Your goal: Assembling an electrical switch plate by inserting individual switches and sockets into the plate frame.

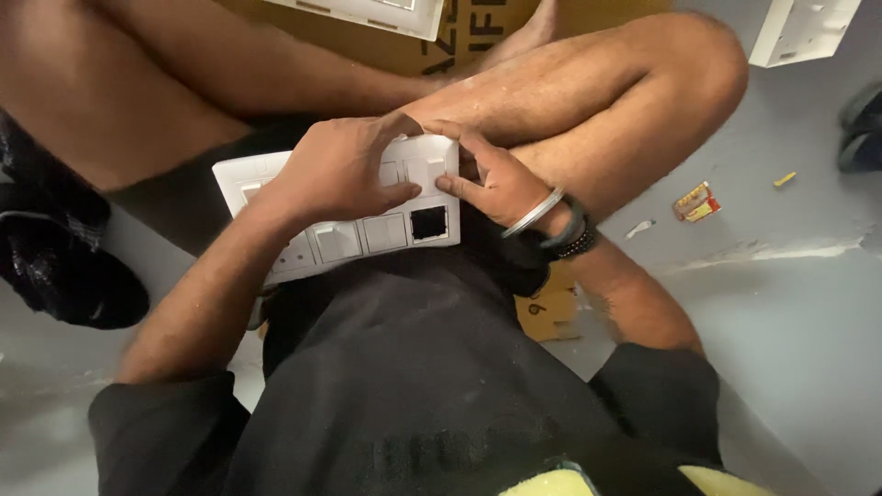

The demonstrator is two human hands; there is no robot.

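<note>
Resting on the lap, frame centre, a white switch plate (354,207) is clamped by both hands: left hand (340,170) grip pressed over top, right hand (496,179) at 3 o'clock, fingers pinching edge w/ empty square slot (429,223) at 5 o'clock.

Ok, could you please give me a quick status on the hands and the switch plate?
Left hand and right hand both gripping white switch plate. One slot open. Nothing blocking.

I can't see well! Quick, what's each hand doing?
Left hand: closed on the switch plate, thumb pressing its face.
Right hand: holding the plate's right edge.
</note>
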